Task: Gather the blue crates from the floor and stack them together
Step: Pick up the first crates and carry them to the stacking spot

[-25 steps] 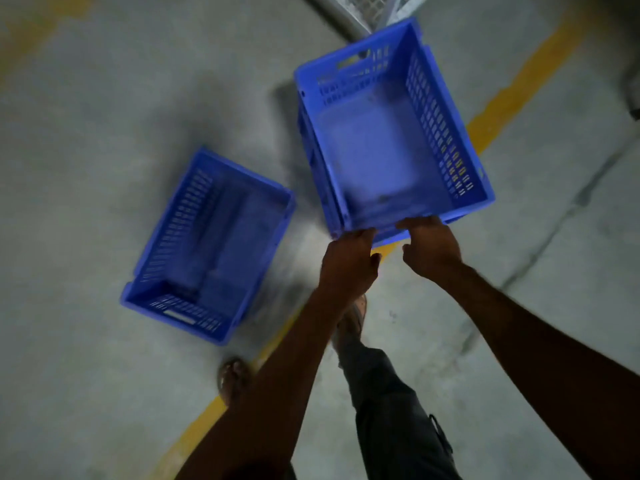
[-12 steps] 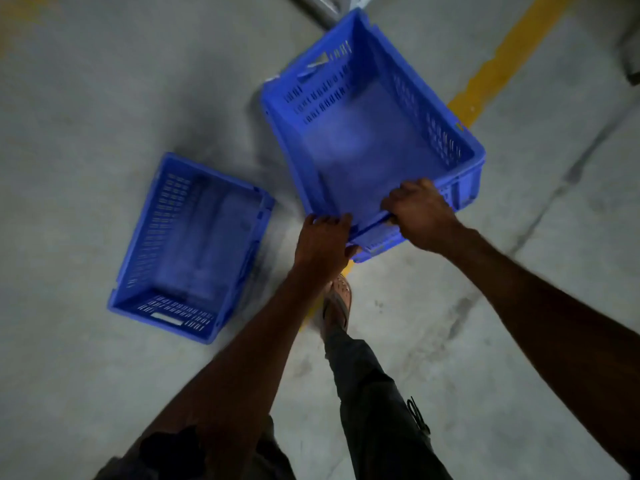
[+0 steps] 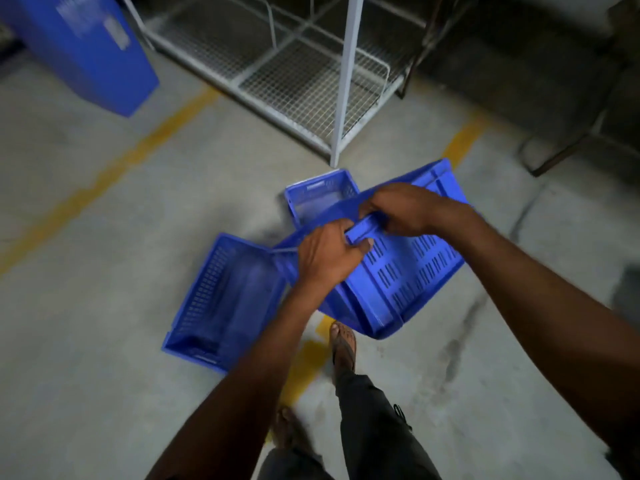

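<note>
I hold a blue slotted crate (image 3: 398,278) off the floor, tilted so its perforated side faces me. My left hand (image 3: 329,254) and my right hand (image 3: 401,209) both grip its near rim at the handle. A second blue crate (image 3: 221,299) lies on the concrete floor to the left, just below the lifted one. A third blue crate (image 3: 320,195) sits on the floor behind, partly hidden by the held crate.
A white wire-mesh rack (image 3: 311,77) stands ahead, its post (image 3: 346,81) close to the far crate. A large blue bin (image 3: 86,46) stands at the upper left. Yellow floor lines (image 3: 104,174) cross the concrete. My feet and legs (image 3: 346,348) are below the held crate.
The crate gripped at its rim on the floor has been lifted and tipped toward me. The view has risen, bringing the rack, the blue bin and a third crate into sight.
</note>
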A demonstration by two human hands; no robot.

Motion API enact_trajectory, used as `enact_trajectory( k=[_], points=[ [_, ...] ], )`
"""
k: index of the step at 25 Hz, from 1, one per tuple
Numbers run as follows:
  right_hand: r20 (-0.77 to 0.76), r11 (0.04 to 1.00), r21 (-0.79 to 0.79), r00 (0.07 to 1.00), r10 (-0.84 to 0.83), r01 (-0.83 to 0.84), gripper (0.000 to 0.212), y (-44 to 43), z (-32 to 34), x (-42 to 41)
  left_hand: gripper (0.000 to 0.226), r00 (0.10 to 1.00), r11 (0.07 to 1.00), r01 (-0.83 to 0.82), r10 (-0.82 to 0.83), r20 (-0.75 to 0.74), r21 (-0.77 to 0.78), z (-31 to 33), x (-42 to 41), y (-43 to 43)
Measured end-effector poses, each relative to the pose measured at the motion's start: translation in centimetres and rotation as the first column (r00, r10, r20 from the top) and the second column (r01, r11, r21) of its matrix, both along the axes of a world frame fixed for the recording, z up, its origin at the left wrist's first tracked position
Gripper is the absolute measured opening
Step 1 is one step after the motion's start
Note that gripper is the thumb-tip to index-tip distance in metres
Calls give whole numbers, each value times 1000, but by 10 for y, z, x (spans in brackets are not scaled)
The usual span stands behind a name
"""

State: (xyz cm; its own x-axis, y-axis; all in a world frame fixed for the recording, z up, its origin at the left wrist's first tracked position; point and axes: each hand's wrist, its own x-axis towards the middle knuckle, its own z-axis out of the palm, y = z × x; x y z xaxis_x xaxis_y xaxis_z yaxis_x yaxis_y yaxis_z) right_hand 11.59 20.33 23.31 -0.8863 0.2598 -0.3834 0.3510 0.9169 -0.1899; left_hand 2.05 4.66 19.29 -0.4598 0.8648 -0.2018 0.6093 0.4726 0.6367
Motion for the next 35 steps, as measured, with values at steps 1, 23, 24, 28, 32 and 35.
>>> enact_trajectory(
  k=[1, 23, 24, 28, 32, 35],
  points=[
    [-29, 1000, -3, 1000, -3, 3, 33, -16, 25, 5, 37, 990, 996, 17, -29, 138, 86, 20, -1, -24],
    [-321, 642, 498, 563, 761, -584, 25, -442, 146, 86, 27, 590, 776, -615, 570, -571, 140, 116, 184, -467],
    [-356, 606, 496, 492, 795, -622, 20, -471, 142, 91, 28, 538, 746, -644, 597, -595, 167, 113, 203, -496],
    [-671, 592, 448, 186, 718, -670, 21, -564, 103, 122, 42, 605, 696, -714, 672, -427, 83, 109, 262, -629],
    [-815, 643, 356, 111, 569, -678, 25, -666, 93, 126, 49, 468, 470, -875, 752, -464, -119, 79, 336, -778],
    [-823, 589, 199, 193, 534, -783, 25, -794, 126, 134, 51, 235, 288, -957, 842, -487, 37, 78, 371, -871]
  ],
)
